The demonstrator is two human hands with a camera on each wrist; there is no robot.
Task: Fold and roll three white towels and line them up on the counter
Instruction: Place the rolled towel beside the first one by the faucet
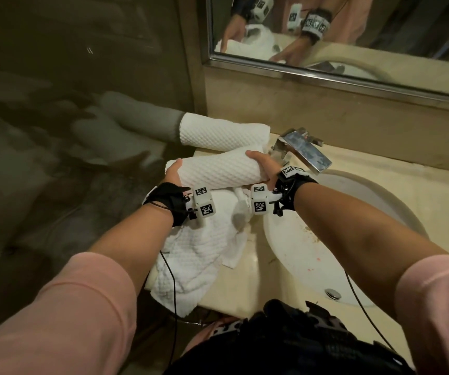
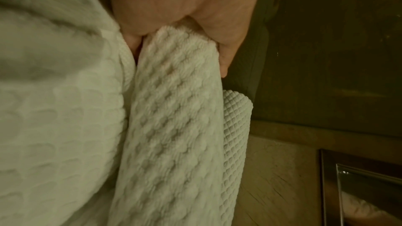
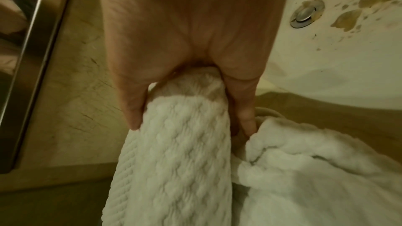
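Two hands, left hand (image 1: pixel 173 171) and right hand (image 1: pixel 262 165), clasp the ends of a soft, light white waffle-weave towel roll (image 1: pixel 212 171) near the far rolled towel (image 1: pixel 222 133) on the beige counter (image 1: pixel 247 282); end grips likely prevent unrolling.

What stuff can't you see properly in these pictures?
- Held rolled towel: its two ends, head view, covered by the left hand and right hand.
- Back rolled towel: mostly hidden behind the held roll in the left wrist view.
- Loose towel: whether it is folded, head view, arms and wrist cameras cover part; blurred in both wrist views.
- Faucet: its base, head view, behind the right hand.
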